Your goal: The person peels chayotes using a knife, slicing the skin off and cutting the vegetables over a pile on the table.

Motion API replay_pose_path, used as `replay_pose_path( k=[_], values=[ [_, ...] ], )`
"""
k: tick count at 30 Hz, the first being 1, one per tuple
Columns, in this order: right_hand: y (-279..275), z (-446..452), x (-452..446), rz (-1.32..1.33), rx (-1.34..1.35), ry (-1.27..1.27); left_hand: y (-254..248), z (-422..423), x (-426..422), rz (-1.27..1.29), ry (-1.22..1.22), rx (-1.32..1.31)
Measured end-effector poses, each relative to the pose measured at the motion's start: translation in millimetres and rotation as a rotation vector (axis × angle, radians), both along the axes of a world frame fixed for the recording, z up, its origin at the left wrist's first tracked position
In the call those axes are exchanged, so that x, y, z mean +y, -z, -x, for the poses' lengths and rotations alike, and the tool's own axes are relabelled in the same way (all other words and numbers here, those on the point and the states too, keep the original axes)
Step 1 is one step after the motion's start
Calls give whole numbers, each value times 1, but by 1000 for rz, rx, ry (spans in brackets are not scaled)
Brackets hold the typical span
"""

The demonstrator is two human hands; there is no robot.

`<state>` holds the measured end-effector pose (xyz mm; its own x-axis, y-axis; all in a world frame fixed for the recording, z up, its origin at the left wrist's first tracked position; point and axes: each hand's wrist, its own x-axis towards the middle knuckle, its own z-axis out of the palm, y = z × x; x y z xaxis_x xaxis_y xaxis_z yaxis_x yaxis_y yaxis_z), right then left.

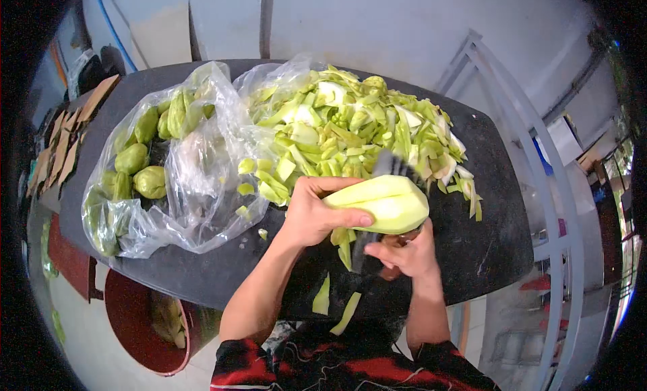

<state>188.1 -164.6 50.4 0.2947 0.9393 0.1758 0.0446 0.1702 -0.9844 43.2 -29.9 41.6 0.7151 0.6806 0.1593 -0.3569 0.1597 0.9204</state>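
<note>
My left hand [310,212] is wrapped round the narrow end of a peeled, pale green chayote [391,205], its thumb along a groove in the flesh. My right hand [409,251] is closed on a dark peeling tool [366,249], smeared by motion, just below the chayote. Part of that tool is hidden by the chayote, so its exact kind is unclear. Beyond my hands lies a big heap of green peelings [350,125]. Some loose strips of peel [322,295] lie near the front edge.
A clear plastic bag [195,216] with several unpeeled chayotes [149,182] lies open at the left of the black table [482,256]. Below the front left edge stands a red bucket [125,323] with peelings inside. Grey metal railing [559,209] runs at the right.
</note>
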Motion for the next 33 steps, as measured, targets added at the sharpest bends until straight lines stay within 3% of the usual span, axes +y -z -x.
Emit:
replay_pose_path(
  k=[1,2,5,8,10,14,16,19,20,23,28,30,33],
  values=[
    [-4,-13,-6,162,-150,-95,-6,6,3,-61,-5,107],
    [-3,-11,-3,160,-149,-99,-6,7,5,-62,-9,108],
    [21,-3,-5,132,24,-15,-3,-2,-2,18,-36,-19],
    [9,5,-1,21,66,-16,2,-5,-4,51,-53,-70],
    [-8,-18,-6,222,-210,-129,4,-3,-3,41,-35,-16],
    [12,-5,-3,116,-143,-62,4,-4,-3,19,18,8],
    [15,-1,0,19,-60,-11,9,-8,-5,53,-98,-78],
    [-11,-15,-5,316,-159,-117,-1,-1,-6,-29,-44,39],
    [-11,-16,-6,313,-159,-108,-5,-1,-5,-119,6,133],
    [9,-9,-5,133,-161,-22,1,-9,-11,-11,-25,11],
    [-3,-20,-8,257,-203,-115,7,-9,-7,-22,34,45],
    [-5,-16,-9,198,-265,-82,3,-8,-8,-54,37,74],
    [15,-3,-4,121,-132,-19,7,-9,-8,64,-18,-50]
  ],
)
